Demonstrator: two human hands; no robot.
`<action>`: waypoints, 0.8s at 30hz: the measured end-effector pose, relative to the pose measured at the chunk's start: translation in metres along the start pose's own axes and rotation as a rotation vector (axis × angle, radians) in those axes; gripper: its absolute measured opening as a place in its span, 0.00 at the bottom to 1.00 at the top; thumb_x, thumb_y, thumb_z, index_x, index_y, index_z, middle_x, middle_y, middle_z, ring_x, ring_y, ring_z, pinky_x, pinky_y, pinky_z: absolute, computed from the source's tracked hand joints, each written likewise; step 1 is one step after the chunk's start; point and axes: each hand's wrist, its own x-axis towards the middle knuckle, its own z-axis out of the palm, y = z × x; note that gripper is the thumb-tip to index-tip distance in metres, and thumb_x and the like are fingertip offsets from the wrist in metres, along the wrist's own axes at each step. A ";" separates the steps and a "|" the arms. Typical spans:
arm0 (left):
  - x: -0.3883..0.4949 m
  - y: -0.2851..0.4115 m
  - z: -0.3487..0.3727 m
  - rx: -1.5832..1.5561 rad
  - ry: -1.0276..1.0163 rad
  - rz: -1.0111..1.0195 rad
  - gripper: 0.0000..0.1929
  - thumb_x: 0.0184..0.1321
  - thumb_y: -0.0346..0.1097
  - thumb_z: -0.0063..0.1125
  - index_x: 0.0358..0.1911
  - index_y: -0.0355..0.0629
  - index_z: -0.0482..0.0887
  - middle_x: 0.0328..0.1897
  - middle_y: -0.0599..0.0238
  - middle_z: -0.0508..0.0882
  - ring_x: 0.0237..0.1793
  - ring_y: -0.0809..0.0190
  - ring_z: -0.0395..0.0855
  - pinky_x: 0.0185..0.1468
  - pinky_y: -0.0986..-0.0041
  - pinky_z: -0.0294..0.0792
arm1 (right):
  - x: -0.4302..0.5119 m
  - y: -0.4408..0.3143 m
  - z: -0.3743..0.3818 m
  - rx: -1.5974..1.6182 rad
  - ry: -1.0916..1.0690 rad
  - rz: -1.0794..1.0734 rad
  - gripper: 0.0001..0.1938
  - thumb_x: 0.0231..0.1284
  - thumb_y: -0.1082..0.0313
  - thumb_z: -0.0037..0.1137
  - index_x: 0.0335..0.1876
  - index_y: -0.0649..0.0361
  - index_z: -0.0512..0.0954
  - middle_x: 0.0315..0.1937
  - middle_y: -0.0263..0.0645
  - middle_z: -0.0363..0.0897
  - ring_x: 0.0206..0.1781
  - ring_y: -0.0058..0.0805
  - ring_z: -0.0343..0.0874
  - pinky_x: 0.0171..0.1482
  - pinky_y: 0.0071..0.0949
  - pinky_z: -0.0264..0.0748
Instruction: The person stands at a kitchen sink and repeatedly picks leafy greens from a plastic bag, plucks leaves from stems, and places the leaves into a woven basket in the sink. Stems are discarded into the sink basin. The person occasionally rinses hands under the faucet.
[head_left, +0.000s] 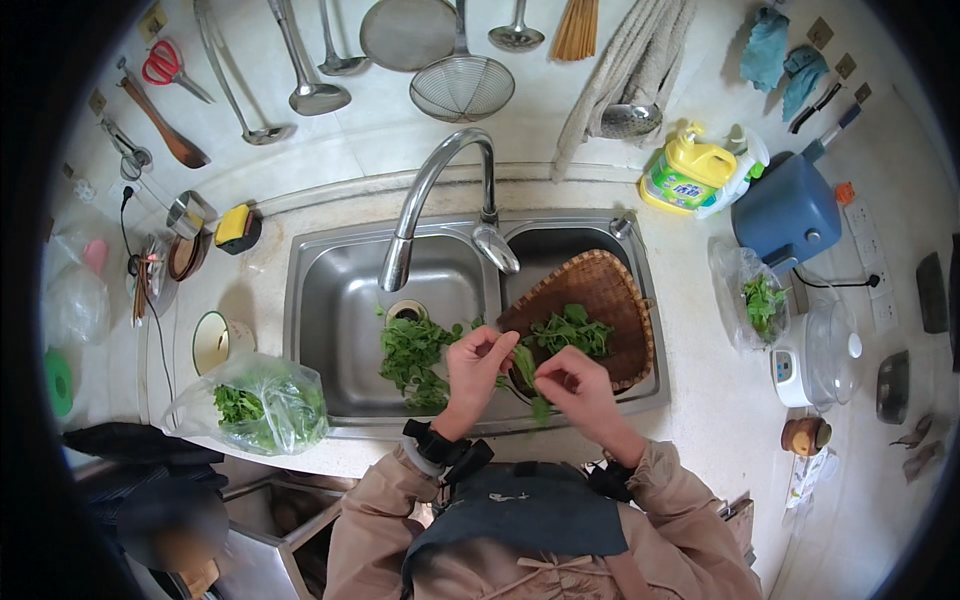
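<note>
My left hand (478, 367) pinches a sprig of leafy greens (526, 365) between thumb and fingers, above the divider of the stainless steel double sink (337, 277). On the sprig's other side, the fingertips of my right hand (581, 386) grip it too. A heap of leafy greens (414, 352) lies by the drain in the left basin. The right basin holds a woven bamboo basket (626, 300), tilted, with a smaller pile of picked greens (571, 331) in it. A chrome faucet (442, 161) arches over the left basin.
Left of the sink are a clear plastic bag of greens (277, 405), an enamel mug (225, 341) and a sponge holder (238, 229). Yellow detergent (681, 176), another bag of greens (763, 304) and a small white appliance (795, 367) stand right. Someone's blurred head (172, 517) appears lower left.
</note>
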 end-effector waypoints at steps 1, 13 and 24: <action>0.001 0.000 0.002 0.021 0.001 0.012 0.11 0.60 0.33 0.63 0.23 0.39 0.78 0.19 0.74 0.79 0.18 0.78 0.72 0.23 0.84 0.64 | -0.001 0.001 0.007 -0.010 0.000 0.030 0.03 0.54 0.76 0.60 0.33 0.61 0.78 0.29 0.29 0.70 0.29 0.14 0.69 0.31 0.16 0.65; -0.005 0.002 0.004 0.427 0.107 0.315 0.13 0.53 0.30 0.68 0.19 0.36 0.75 0.14 0.73 0.75 0.18 0.77 0.69 0.22 0.80 0.61 | 0.014 0.037 0.010 0.363 0.209 0.355 0.03 0.52 0.75 0.55 0.28 0.65 0.78 0.21 0.27 0.73 0.24 0.15 0.68 0.28 0.17 0.64; 0.008 0.000 -0.006 0.103 -0.004 0.054 0.11 0.64 0.34 0.58 0.24 0.40 0.77 0.20 0.74 0.77 0.20 0.78 0.72 0.24 0.84 0.63 | 0.018 0.075 -0.065 0.215 0.338 0.221 0.10 0.58 0.71 0.57 0.45 0.60 0.76 0.30 0.30 0.75 0.32 0.19 0.72 0.35 0.18 0.69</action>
